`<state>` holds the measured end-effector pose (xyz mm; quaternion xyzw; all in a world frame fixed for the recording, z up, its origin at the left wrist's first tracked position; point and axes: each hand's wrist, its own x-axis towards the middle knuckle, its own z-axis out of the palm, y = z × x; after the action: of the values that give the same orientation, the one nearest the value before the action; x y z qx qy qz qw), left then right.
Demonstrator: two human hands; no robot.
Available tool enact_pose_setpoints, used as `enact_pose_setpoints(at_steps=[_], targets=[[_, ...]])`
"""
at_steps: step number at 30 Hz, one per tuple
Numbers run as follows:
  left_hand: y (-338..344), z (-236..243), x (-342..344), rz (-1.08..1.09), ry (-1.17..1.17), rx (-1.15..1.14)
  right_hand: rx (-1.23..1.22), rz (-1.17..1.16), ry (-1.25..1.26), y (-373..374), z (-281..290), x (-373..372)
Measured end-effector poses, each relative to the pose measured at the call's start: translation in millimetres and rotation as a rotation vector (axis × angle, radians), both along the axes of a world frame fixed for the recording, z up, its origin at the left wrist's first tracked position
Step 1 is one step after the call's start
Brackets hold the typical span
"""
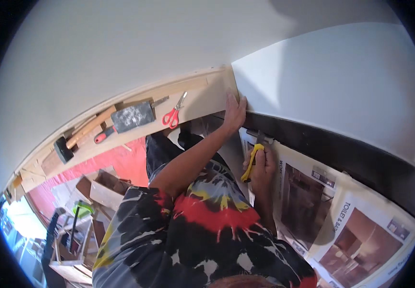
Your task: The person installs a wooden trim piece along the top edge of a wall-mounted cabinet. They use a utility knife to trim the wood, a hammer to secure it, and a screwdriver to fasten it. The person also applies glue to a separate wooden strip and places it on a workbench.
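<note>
My left hand (235, 113) rests at the right end of a pale wooden board (200, 106), by the corner where two white walls meet. Its fingers are stretched out against the board's end and hold nothing. Lower and to the right, my right hand (265, 168) is closed around a yellow utility knife (251, 164), its tip pointing up and away from me. On the board lie red-handled scissors (173, 115), a scraper-like tool with a wide dark plate (133, 117) and a red-tipped handle, and a wooden-handled hammer (64, 150).
Printed sheets with room pictures (308, 204) lie at the right, beside a dark strip (308, 137) along the white wall (341, 81). Red sheeting (106, 161) covers the floor at left. Wooden boxes (109, 187) and a green item (82, 209) stand at the lower left.
</note>
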<state>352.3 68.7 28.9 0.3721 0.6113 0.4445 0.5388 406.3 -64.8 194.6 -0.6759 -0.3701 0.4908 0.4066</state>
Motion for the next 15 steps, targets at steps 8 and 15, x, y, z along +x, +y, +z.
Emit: enact_pose_setpoints(at_steps=[8,15], targets=[[-30,-3,9,-0.343,-0.093,0.166,0.002,0.303,-0.289,43,43,-29],[-76,38,-46,-0.029,-0.385,0.255,0.085,0.848,-1.042,131,31,-64]])
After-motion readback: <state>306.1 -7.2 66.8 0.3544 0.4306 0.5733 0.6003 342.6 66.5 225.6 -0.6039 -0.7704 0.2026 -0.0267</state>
